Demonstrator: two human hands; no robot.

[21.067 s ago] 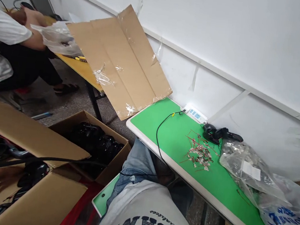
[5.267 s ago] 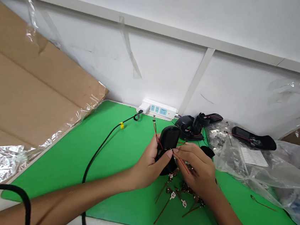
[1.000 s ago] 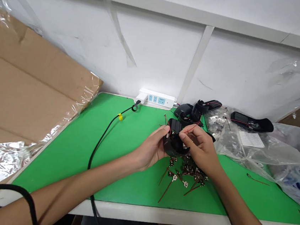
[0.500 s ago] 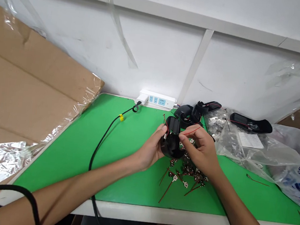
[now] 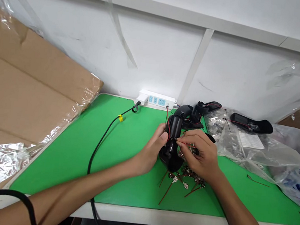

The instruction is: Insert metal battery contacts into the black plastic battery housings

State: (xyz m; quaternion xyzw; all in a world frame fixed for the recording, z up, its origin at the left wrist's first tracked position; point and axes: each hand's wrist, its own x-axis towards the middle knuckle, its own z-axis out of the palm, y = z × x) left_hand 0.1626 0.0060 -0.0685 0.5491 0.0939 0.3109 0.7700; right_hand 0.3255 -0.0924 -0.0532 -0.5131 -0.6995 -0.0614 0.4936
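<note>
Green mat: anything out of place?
One wired terminal lies alone on the green mat, well right of the main terminal pile, beside the plastic bag. It looks strayed; the others sit together.

2 bare forearms (image 5: 78, 182) extended inward from lower frame corners. Left hand (image 5: 149, 152) held curled, thumb raised. Right hand (image 5: 200, 155) kept just beside it, fingertips (image 5: 180, 143) pinched together.

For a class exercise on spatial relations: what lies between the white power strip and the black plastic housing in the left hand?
In the head view, a thin red wire rises from the black housing towards the white power strip, over the green mat.
</note>
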